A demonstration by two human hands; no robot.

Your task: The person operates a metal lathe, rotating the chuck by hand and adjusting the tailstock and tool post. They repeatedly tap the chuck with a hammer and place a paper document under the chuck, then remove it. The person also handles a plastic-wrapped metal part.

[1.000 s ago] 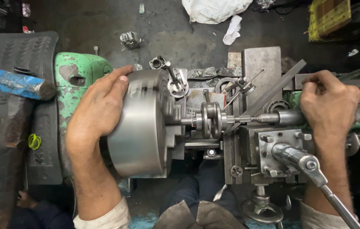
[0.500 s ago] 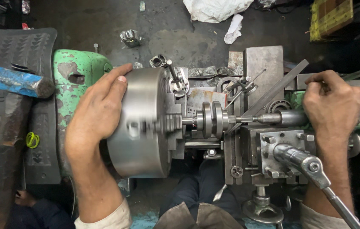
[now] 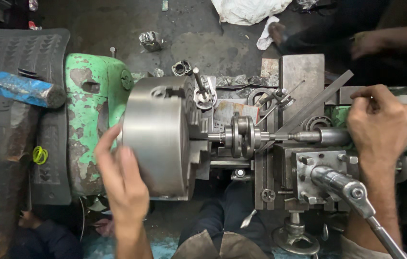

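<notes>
2 bare hands work an old green lathe seen from above. The left hand, open with fingers spread, lies flat against the near rim of the large steel chuck, which fills the space just beyond its fingertips. The right hand is closed around the tailstock barrel, whose point meets the small stepped workpiece clamped in the chuck, between the 2 hands. The chuck looks heavy, rigid and smooth-sided, likely slippery; its broad rim seems the surest place for a palm. A blue-headed hammer rests well beyond the left hand.
</notes>
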